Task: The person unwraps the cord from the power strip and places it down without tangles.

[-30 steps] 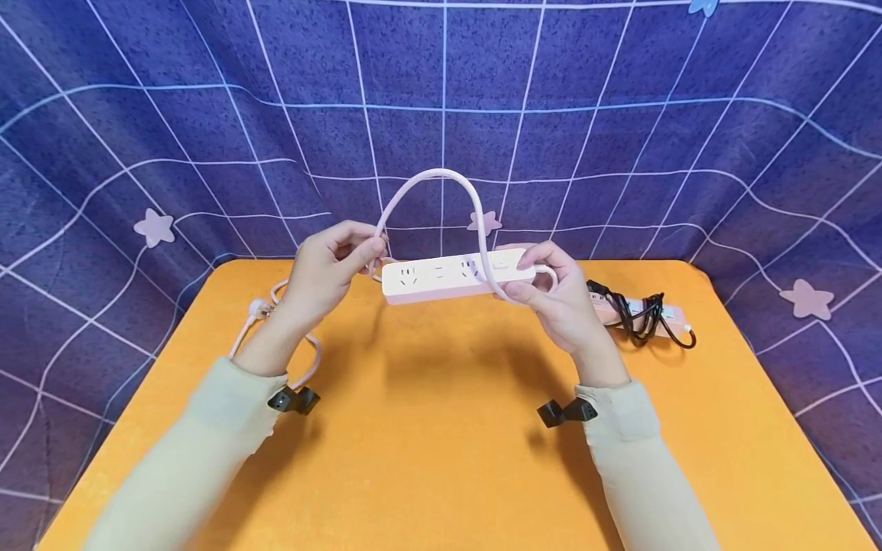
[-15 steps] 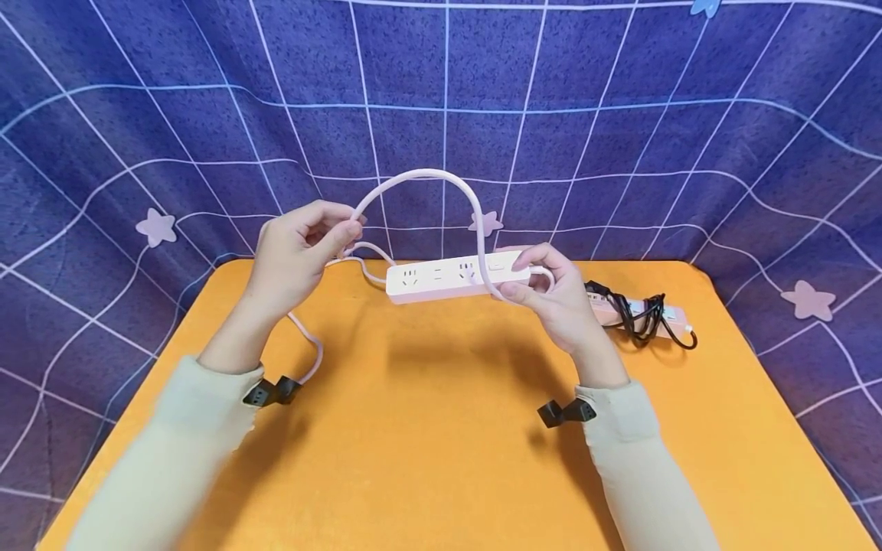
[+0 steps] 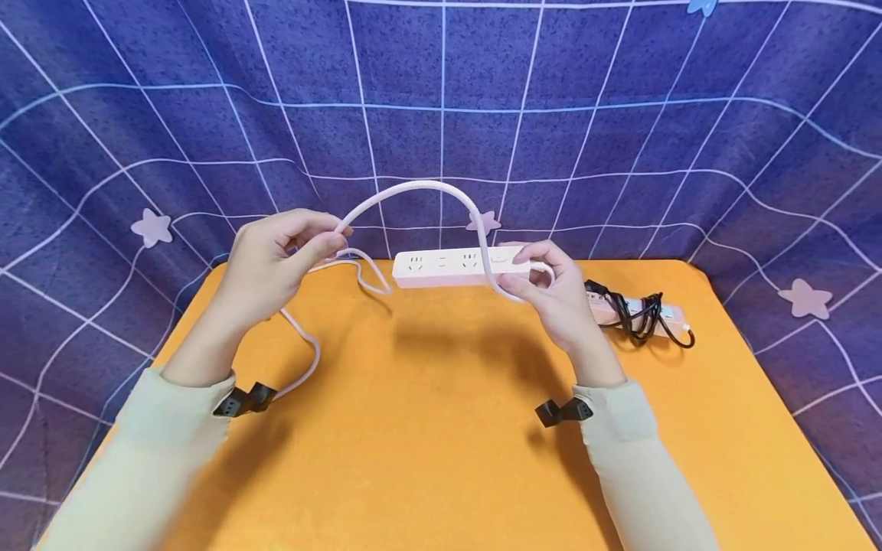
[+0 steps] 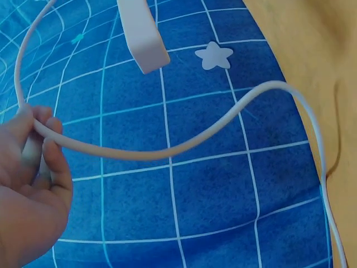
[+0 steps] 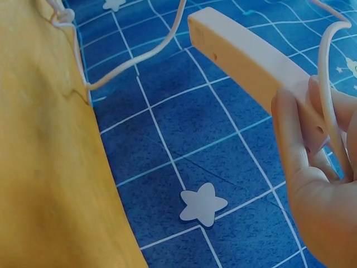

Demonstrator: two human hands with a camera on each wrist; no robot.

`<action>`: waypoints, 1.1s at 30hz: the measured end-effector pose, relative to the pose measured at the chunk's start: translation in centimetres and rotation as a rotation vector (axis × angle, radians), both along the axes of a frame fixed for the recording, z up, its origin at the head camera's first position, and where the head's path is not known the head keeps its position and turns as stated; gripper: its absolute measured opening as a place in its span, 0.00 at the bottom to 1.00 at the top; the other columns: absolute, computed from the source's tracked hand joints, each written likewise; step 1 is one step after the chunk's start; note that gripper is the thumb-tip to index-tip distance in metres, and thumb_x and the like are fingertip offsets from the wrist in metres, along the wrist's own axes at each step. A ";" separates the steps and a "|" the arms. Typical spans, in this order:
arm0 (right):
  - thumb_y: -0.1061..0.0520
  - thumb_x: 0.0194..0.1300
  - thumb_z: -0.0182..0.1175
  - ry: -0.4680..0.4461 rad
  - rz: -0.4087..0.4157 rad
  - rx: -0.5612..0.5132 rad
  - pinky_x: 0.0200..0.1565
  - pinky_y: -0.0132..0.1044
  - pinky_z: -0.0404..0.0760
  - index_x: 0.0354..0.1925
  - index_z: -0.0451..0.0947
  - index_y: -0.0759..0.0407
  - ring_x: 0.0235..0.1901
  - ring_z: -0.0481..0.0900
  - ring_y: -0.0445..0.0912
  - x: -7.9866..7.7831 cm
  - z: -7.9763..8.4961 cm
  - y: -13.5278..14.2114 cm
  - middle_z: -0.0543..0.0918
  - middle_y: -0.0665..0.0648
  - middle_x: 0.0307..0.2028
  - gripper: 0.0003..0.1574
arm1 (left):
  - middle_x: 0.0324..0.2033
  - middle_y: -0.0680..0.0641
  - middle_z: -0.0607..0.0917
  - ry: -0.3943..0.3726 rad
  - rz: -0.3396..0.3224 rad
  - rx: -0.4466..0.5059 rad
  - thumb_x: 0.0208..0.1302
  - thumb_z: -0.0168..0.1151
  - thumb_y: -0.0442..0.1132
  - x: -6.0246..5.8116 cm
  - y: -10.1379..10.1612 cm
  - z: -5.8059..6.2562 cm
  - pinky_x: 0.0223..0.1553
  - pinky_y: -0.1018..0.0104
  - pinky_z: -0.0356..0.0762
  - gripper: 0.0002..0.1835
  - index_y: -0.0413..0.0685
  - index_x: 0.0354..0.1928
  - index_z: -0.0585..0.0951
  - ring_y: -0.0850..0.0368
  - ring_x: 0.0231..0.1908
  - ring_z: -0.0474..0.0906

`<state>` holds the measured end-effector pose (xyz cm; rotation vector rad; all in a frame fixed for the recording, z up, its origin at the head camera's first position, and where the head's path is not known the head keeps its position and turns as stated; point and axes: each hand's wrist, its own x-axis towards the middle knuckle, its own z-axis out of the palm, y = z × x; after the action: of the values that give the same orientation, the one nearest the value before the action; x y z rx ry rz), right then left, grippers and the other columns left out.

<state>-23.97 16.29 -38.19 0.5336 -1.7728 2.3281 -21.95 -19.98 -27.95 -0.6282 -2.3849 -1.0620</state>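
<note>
A white power strip (image 3: 441, 268) hangs above the table, its socket face toward the head camera. My right hand (image 3: 561, 295) grips its right end, thumb at the front edge and fingers over the top; in the right wrist view the strip's plain underside (image 5: 245, 61) shows. The strip's white cord (image 3: 427, 184) leaves the right end, loops by the thumb and arches over to the left. My left hand (image 3: 272, 260) pinches the cord between thumb and fingers. Past that hand, the cord's slack (image 4: 212, 131) dips and runs down to the table.
Behind my right hand, a second power strip (image 3: 671, 315) lies on the orange table (image 3: 441, 444), wrapped in its black cord (image 3: 644, 321). A blue curtain (image 3: 441, 76) with white grid lines and stars stands along the table's back edge.
My left hand has moved left, drawing the cord's arch wider and somewhat lower. The right hand has barely moved; the power strip has shifted slightly to the right.
</note>
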 end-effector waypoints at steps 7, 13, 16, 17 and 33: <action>0.79 0.60 0.68 0.000 -0.015 0.002 0.41 0.33 0.87 0.41 0.80 0.52 0.33 0.86 0.43 -0.3 -0.3 -0.2 0.81 0.54 0.45 0.23 | 0.33 0.60 0.88 0.073 -0.071 -0.117 0.68 0.73 0.33 0.9 -1.6 0.3 0.35 0.76 0.72 0.10 0.57 0.45 0.92 0.68 0.32 0.80; 0.79 0.61 0.67 0.006 -0.017 -0.018 0.43 0.35 0.88 0.41 0.79 0.53 0.34 0.87 0.44 -0.3 -0.4 -0.3 0.80 0.56 0.46 0.23 | 0.36 0.61 0.89 0.113 -0.165 -0.177 0.65 0.73 0.27 1.0 -3.2 0.0 0.39 0.78 0.73 0.15 0.54 0.47 0.92 0.70 0.37 0.80; 0.80 0.61 0.66 0.008 -0.008 -0.040 0.44 0.36 0.89 0.41 0.79 0.54 0.35 0.88 0.46 -0.3 -0.4 -0.4 0.79 0.58 0.47 0.23 | 0.35 0.61 0.88 0.114 -0.210 -0.178 0.62 0.74 0.24 1.1 -3.8 -0.4 0.29 0.77 0.72 0.17 0.52 0.47 0.92 0.70 0.29 0.77; 0.80 0.61 0.66 0.008 -0.008 -0.044 0.44 0.36 0.89 0.41 0.79 0.54 0.35 0.88 0.46 -0.3 -0.4 -0.4 0.78 0.58 0.47 0.23 | 0.35 0.61 0.87 0.110 -0.228 -0.178 0.61 0.74 0.23 1.1 -4.1 -0.6 0.26 0.76 0.72 0.18 0.52 0.48 0.92 0.70 0.27 0.76; 0.83 0.63 0.63 0.009 0.011 -0.131 0.46 0.48 0.90 0.44 0.78 0.59 0.37 0.90 0.51 -0.4 -0.4 -0.3 0.80 0.60 0.46 0.22 | 0.36 0.64 0.88 -0.033 -0.500 -0.218 0.57 0.74 0.21 1.7 -5.5 -3.3 0.33 0.77 0.75 0.22 0.52 0.49 0.93 0.69 0.33 0.81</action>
<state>-24.32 15.94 -38.55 0.5331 -1.6029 2.4246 -20.24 -25.48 -31.23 -1.3463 -2.4528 -1.0073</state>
